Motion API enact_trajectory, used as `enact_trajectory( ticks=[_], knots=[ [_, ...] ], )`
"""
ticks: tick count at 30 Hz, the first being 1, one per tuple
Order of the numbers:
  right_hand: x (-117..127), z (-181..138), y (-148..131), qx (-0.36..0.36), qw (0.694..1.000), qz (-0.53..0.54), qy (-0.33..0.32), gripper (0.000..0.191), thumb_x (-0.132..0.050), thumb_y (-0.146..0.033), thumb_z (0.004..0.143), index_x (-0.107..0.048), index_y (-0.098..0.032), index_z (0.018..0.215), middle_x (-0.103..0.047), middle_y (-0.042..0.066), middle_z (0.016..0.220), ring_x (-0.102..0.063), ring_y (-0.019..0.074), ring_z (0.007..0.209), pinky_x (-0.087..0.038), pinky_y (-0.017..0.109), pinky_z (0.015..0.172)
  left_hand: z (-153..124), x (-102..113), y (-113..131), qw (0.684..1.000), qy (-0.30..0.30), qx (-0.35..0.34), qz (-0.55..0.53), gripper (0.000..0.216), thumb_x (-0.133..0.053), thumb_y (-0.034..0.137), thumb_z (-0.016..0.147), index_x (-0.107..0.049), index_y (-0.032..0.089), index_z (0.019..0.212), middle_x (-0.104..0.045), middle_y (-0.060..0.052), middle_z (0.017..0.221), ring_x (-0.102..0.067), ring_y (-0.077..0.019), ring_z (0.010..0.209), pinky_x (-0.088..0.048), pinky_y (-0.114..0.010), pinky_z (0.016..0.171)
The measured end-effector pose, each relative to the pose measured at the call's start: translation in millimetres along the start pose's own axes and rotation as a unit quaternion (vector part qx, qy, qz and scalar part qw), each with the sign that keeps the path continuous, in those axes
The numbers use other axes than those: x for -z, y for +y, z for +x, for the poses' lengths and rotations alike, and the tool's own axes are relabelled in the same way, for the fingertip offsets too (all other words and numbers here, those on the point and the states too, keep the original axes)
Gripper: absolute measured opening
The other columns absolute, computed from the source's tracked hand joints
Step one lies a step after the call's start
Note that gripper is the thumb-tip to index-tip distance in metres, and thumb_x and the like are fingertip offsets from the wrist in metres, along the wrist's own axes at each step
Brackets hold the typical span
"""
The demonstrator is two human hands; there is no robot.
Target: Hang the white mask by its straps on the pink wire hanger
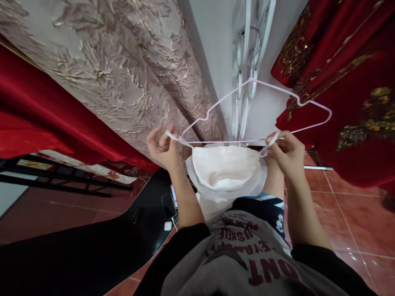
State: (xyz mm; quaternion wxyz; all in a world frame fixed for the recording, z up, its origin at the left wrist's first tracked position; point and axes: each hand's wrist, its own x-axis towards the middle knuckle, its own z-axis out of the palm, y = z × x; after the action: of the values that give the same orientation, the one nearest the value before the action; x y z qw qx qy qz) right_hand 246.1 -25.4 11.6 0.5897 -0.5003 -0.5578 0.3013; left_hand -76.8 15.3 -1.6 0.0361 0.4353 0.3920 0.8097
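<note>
A white strappy garment (226, 170) hangs between my two hands, just below a thin pink wire hanger (256, 111). My left hand (162, 148) is closed, pinching the left strap (179, 139) and holding it up beside the hanger's left shoulder. My right hand (285, 152) is closed too, pinching the right strap (271, 143) close under the hanger's bottom bar. The hanger's hook catches on a white metal rack (247, 53) against the wall.
A beige embroidered fabric (123, 70) and red cloth (37, 115) hang at the left. Red gold-embroidered garments (345, 90) hang at the right. A black glossy surface (92, 246) with a phone (169, 205) lies at lower left. Red floor tiles (354, 222) show below.
</note>
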Motion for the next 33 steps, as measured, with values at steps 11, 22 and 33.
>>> enact_trajectory(
  ticks=[11,22,33],
  knots=[
    [-10,-11,3,0.002,1.000,0.010,-0.013,0.025,-0.081,-0.041,0.090,-0.062,-0.025,0.092,-0.058,-0.004,0.074,-0.052,0.0099,0.060,-0.033,0.024,0.051,35,-55,31,0.945,-0.313,0.086,0.037,0.005,-0.073,0.028,0.098,-0.074,0.024,0.101,-0.071,0.002,0.077,-0.070,-0.0148,0.075,-0.055,-0.026,0.071],
    [-13,-14,8,0.010,1.000,-0.004,-0.019,0.023,-0.078,-0.044,0.093,-0.065,-0.025,0.096,-0.056,-0.005,0.069,-0.052,0.0098,0.057,-0.036,0.024,0.051,-47,-36,-1,0.880,-0.126,0.415,-0.194,0.040,-0.088,0.053,0.084,-0.069,0.022,0.101,-0.081,-0.007,0.095,-0.078,-0.0198,0.092,-0.061,-0.032,0.085],
    [58,20,16,0.091,0.924,-0.049,0.368,0.022,-0.081,-0.036,0.079,-0.088,-0.023,0.096,-0.064,-0.001,0.067,-0.044,0.0097,0.049,-0.040,0.031,0.055,-48,-37,22,0.912,-0.124,0.336,-0.199,0.035,-0.084,0.051,0.089,-0.065,0.021,0.092,-0.080,-0.004,0.081,-0.068,-0.0126,0.062,-0.050,-0.021,0.055]
  ],
)
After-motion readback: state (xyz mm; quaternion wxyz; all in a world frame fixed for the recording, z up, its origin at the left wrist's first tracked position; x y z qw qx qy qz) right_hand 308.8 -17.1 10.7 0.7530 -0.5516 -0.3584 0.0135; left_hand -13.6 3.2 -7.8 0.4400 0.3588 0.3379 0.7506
